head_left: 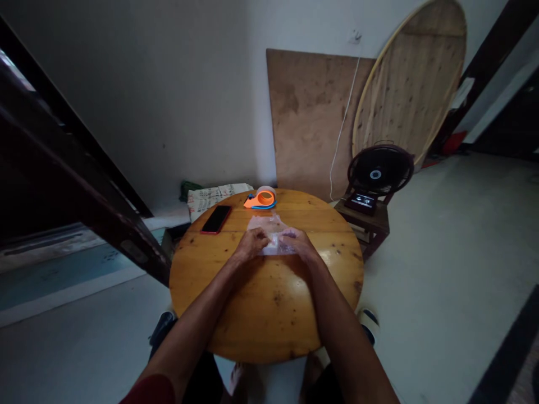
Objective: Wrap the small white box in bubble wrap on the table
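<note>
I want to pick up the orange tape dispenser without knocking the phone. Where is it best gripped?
Probably grip the tape dispenser by its round orange body, coming from above or from its right. It lies flat on the table, and the phone lies apart to its left.

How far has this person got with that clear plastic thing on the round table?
Little looks finished: the clear crinkled plastic bag lies flat on the round wooden table, unsealed as far as shows. In hand: the left hand and right hand both press its near edge. Untouched: the orange tape dispenser beyond it and the dark phone with a red edge.
</note>
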Action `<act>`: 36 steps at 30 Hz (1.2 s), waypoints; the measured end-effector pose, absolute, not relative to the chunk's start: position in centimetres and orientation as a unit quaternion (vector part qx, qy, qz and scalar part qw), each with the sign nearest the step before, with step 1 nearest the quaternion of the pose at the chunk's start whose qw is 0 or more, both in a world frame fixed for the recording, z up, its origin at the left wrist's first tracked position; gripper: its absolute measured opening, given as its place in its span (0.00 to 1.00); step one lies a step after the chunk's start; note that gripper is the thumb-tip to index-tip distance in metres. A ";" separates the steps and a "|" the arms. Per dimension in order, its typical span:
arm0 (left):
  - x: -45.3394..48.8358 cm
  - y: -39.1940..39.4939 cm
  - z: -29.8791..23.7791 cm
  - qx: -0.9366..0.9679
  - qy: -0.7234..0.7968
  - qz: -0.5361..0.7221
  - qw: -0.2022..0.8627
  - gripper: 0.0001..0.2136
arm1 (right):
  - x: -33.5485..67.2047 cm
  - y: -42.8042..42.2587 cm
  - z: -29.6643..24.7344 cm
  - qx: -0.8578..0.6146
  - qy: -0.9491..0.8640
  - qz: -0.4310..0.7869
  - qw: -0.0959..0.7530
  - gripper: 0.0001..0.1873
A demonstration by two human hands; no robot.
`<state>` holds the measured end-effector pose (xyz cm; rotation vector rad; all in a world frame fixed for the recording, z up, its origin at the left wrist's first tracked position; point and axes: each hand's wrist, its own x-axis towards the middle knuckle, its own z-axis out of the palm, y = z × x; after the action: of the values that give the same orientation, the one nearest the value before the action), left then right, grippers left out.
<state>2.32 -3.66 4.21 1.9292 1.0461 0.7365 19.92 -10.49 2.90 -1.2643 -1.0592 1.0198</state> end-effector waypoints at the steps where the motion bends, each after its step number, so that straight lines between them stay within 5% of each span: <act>1: 2.4 -3.6 4.1 0.752 0.407 0.300 0.423 0.05 | 19.9 -10.5 2.9 -0.541 -0.453 0.431 0.562 0.13; 9: 2.4 -3.9 4.2 0.698 0.371 0.329 0.517 0.08 | 19.7 -11.3 3.6 -0.518 -0.472 0.463 0.542 0.14; 36: 1.3 -5.8 3.8 0.686 0.384 0.333 0.520 0.08 | 20.0 -11.1 3.2 -0.597 -0.516 0.425 0.444 0.12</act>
<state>1.35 -5.77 3.76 1.6451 0.9204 0.7972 20.04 -11.06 3.24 -1.4796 -1.2792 1.0544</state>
